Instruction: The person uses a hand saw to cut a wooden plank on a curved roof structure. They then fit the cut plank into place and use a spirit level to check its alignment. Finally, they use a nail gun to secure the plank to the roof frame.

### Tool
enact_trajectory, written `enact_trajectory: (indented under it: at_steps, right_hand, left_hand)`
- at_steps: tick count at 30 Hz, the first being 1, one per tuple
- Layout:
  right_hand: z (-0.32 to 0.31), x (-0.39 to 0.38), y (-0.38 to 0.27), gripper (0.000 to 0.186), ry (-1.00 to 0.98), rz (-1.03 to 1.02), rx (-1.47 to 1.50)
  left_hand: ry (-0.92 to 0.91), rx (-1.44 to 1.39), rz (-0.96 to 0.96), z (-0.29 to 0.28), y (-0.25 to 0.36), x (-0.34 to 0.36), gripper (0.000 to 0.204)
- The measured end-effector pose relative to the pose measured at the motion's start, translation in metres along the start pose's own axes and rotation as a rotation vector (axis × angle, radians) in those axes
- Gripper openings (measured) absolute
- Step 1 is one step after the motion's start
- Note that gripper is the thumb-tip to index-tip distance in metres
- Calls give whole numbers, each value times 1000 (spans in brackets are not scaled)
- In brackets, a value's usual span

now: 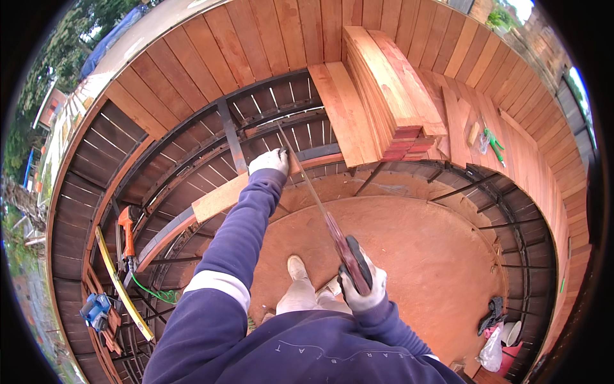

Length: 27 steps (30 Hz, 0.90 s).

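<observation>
My left hand (268,161), in a white and dark glove, closes on the end of a light wooden board (217,197) lying along the curved frame (166,237), beside a long thin blade. My gloved right hand (361,275) grips the red-brown handle of that long tool (313,192), apparently a handsaw seen nearly edge-on; its blade runs up past my left hand at the board's end. Whether the blade touches the board is unclear. Just beyond, loose planks (339,115) lie beside a tall stack of boards (390,83).
An orange nail gun (126,227) with green hose, a yellow level (125,281) and a blue power tool (96,310) are left. Green-handled tools (494,144) lie right on the curved decking (531,128). Black metal framing (467,185) surrounds a reddish floor (403,237); bags (491,349) sit lower right.
</observation>
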State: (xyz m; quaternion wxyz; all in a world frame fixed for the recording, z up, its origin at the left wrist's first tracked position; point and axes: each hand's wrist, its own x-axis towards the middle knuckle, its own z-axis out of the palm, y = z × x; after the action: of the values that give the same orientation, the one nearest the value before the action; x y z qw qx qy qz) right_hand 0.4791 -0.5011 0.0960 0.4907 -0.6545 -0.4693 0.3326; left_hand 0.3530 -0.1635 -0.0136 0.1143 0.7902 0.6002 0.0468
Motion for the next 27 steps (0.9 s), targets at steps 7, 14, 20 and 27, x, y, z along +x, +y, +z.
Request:
enact_trajectory:
  at_steps: [7, 14, 20, 27]
  right_hand:
    - [17, 24, 26, 60, 24, -82, -47]
    - [-4, -23, 9, 62, -36, -35, -84]
    - [4, 5, 22, 62, 17, -4, -32]
    - [1, -8, 15, 59, -10, 1, 43]
  left_hand:
    - [-19, -14, -6, 3, 0, 5, 47]
    - [-78, -36, -28, -3, 3, 3, 47]
    - [-63, -35, -20, -4, 7, 7, 46]
    - [-78, -26, -8, -5, 1, 2, 52]
